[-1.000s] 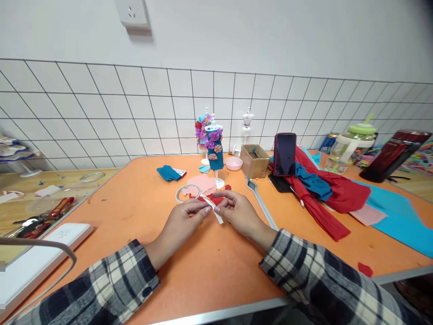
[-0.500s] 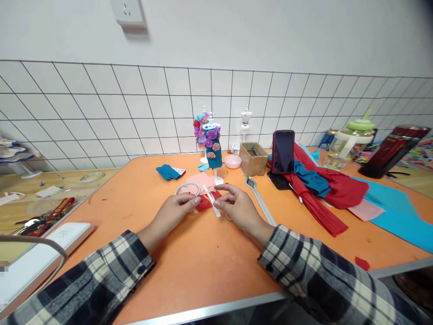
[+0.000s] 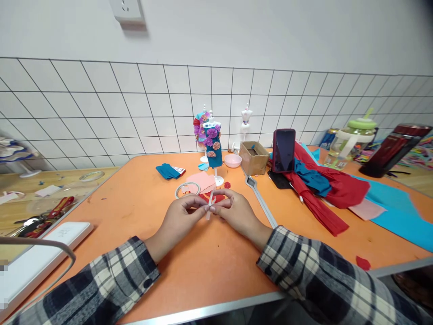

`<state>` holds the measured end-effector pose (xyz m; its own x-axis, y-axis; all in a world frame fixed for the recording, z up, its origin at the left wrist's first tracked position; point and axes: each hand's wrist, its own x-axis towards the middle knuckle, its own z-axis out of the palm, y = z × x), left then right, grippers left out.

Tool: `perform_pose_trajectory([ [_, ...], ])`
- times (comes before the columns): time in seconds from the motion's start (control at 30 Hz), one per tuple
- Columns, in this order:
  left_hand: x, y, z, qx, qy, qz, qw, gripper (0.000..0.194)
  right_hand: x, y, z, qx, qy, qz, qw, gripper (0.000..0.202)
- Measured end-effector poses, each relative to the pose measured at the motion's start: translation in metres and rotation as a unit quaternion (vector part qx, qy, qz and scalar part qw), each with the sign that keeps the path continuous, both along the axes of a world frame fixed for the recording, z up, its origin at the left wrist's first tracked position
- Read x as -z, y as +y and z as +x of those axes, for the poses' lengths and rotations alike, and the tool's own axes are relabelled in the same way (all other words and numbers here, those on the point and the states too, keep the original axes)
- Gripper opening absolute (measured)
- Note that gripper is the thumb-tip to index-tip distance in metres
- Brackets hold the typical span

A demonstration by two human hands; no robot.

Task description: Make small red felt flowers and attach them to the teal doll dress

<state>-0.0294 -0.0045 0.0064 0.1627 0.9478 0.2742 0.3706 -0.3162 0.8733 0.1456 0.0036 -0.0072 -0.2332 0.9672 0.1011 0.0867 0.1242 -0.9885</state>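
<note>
A thin white strip (image 3: 209, 212) is pinched between my two hands above the orange table. My left hand (image 3: 182, 215) closes on it from the left, and my right hand (image 3: 237, 211) grips it from the right, with the fingertips of both nearly touching. Behind them lie red pieces (image 3: 218, 197), partly hidden by my fingers, pink paper (image 3: 203, 180) and a roll of clear tape (image 3: 178, 189). Beyond these stands a small mannequin (image 3: 213, 153) in a blue dress with purple and pink flowers.
A cardboard box (image 3: 253, 159), pink bowl (image 3: 232, 160), upright phone (image 3: 283, 150) and grey scissors-like tool (image 3: 260, 201) stand or lie behind and right. Red cloth (image 3: 345, 187) and bottles are at far right. A white power strip (image 3: 43, 257) lies at left.
My left hand has moved right to meet my right hand and now also pinches the white strip. The strip stands more upright and slightly further left.
</note>
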Motion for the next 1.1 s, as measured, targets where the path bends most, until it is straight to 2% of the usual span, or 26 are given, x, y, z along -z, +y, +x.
perform_pose_trajectory([
  [0.13,-0.001,-0.001,0.001,-0.013,-0.006,-0.046,0.999,0.018,0.0,0.001,0.0,0.028,-0.046,0.053,0.997,0.015],
  [0.3,-0.001,0.0,0.003,0.002,-0.034,-0.083,0.996,0.018,0.001,0.002,0.0,0.033,-0.086,0.08,0.992,0.011],
  [0.4,-0.001,-0.003,0.004,0.019,-0.092,-0.125,0.988,0.017,0.002,0.001,0.002,0.038,-0.114,0.156,0.98,0.007],
  [0.47,-0.001,-0.007,0.006,0.042,-0.174,-0.178,0.968,0.017,0.002,-0.001,0.004,0.045,-0.135,0.24,0.96,0.004],
  [0.57,-0.001,-0.015,0.01,0.079,-0.324,-0.263,0.905,0.015,-0.001,-0.008,0.007,0.029,-0.161,0.365,0.917,0.007],
  [0.67,-0.002,-0.019,0.013,0.088,-0.411,-0.308,0.853,0.012,-0.004,-0.013,0.007,0.036,-0.172,0.419,0.891,0.01],
  [0.73,-0.002,-0.019,0.013,0.098,-0.421,-0.302,0.85,0.011,-0.005,-0.015,0.006,0.063,-0.171,0.399,0.899,0.008],
  [0.87,0.0,-0.016,0.011,0.093,-0.36,-0.246,0.895,0.018,-0.005,-0.013,0.0,0.097,-0.144,0.278,0.945,0.01],
  [1.0,0.004,-0.011,0.01,0.059,-0.295,-0.203,0.932,0.027,-0.004,-0.008,-0.001,0.077,-0.096,0.154,0.98,0.024],
  [1.1,0.007,-0.008,0.01,0.058,-0.264,-0.191,0.944,0.028,-0.002,-0.003,0.001,0.05,-0.09,0.133,0.986,0.014],
])
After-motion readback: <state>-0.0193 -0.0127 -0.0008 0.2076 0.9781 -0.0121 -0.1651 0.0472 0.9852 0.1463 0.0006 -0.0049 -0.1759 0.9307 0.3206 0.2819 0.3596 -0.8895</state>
